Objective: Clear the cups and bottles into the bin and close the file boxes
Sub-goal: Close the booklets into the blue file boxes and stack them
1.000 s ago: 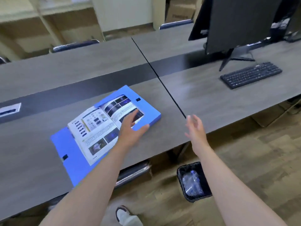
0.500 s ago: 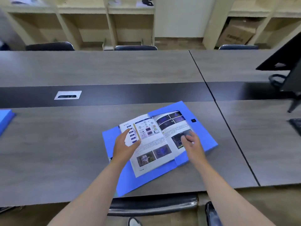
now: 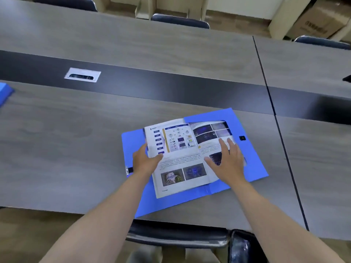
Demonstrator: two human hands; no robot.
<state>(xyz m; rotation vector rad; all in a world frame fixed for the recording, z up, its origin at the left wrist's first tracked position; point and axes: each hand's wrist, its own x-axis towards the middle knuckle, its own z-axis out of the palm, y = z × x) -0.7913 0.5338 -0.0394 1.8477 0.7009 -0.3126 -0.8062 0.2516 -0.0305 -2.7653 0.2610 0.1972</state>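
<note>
A blue file box (image 3: 252,158) lies open on the grey table, with an open printed booklet (image 3: 182,154) resting inside it. My left hand (image 3: 144,161) grips the booklet's left page, thumb on top and fingers under the edge. My right hand (image 3: 228,160) lies flat with spread fingers on the right page. The box's lid flap (image 3: 133,141) is spread flat to the left. A black bin (image 3: 241,247) with a clear bottle inside stands on the floor at the bottom right.
Another blue file box (image 3: 4,92) pokes in at the left edge. A silver cable port (image 3: 82,74) sits in the table's dark centre strip. A black chair (image 3: 176,236) is tucked under the near edge. More chairs and a cardboard box (image 3: 315,21) stand beyond the table.
My right hand came from the table edge onto the booklet's right page. My left hand shifted from the right page to the left page's edge and gripped it. The view turned left.
</note>
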